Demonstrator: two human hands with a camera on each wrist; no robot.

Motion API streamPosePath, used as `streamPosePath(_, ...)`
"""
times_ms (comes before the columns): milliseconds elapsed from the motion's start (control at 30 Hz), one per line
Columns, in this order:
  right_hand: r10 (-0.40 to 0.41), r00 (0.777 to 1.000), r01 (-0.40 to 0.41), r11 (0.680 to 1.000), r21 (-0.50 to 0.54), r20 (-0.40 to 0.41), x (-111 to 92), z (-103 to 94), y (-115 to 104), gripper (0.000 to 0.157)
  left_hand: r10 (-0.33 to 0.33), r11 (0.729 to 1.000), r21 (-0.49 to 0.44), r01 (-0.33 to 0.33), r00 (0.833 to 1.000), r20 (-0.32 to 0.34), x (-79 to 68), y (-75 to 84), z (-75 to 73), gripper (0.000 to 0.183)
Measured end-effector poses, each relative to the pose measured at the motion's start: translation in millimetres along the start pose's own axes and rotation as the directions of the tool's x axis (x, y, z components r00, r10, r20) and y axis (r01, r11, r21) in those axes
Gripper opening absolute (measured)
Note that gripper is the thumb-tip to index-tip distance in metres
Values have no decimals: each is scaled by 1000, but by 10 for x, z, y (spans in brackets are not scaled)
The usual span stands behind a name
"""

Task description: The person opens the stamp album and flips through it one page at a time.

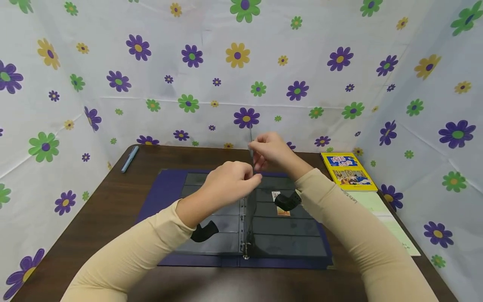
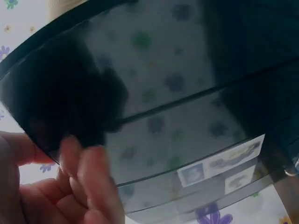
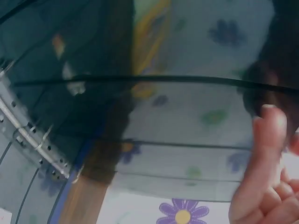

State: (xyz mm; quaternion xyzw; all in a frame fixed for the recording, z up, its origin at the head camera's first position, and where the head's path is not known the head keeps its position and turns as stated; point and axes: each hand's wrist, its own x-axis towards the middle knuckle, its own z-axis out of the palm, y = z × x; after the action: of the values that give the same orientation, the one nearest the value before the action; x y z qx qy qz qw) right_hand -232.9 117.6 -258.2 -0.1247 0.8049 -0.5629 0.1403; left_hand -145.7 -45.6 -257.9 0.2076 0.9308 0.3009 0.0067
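A stamp album [image 1: 222,261] with a dark blue cover lies open on the table. One black pocket page [image 1: 250,209] stands upright from its metal rings, seen nearly edge-on in the head view. My right hand [image 1: 269,151] pinches the upper part of this page, thumb lying on its glossy face in the right wrist view. Lower on the same edge, my left hand [image 1: 230,180] has the page between thumb and fingers. Small stamps [image 2: 191,174] show in the page's strips in the left wrist view. Another stamp [image 1: 284,212] sits in the right-hand page, partly behind the right wrist's black camera mount.
A blue pen [image 1: 130,159] lies at the table's back left. On the right are a yellow book [image 1: 349,171] and pale green sheets [image 1: 385,218] along the table edge. Flower-printed cloth [image 1: 237,84] hangs behind and at both sides.
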Motion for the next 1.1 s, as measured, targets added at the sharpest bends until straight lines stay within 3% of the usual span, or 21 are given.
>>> streamPosePath(67,-28,999,31,995,-100,32,-41,-38,71,40,-6,1000,11,6,1000,-7,-8,-27,-11,33)
streamPosePath(133,-50,996,68,967,-246,80,-126,-129,229,47,-27,1000,14,27,999,-24,-44,-77,-43,28)
streamPosePath(233,-52,986,124,868,-481,159,-319,-365,662,60,-67,998,-4,67,997,-47,-113,-198,-107,27)
streamPosePath(400,119,974,46,729,-682,193,-748,-688,1509,109,-135,990,-32,134,989,-53,-285,-438,-223,27)
streamPosePath(500,192,964,7,676,-736,185,-941,-737,1851,122,-172,985,-27,171,984,-36,-414,-617,-289,28)
streamPosePath(600,196,963,11,664,-747,188,-1037,-723,2029,124,-203,979,-19,203,979,-15,-548,-832,-343,30)
streamPosePath(767,192,964,4,681,-732,184,-1057,-697,2088,124,-250,968,-12,250,968,19,-757,-1220,-347,33)
streamPosePath(933,207,965,-17,661,-751,161,-1056,-686,2081,125,-329,944,37,327,943,48,-905,-1573,-171,35)
streamPosePath(1100,187,973,-5,594,-804,132,-1043,-696,2076,123,-430,890,208,406,899,80,-955,-1824,79,40)
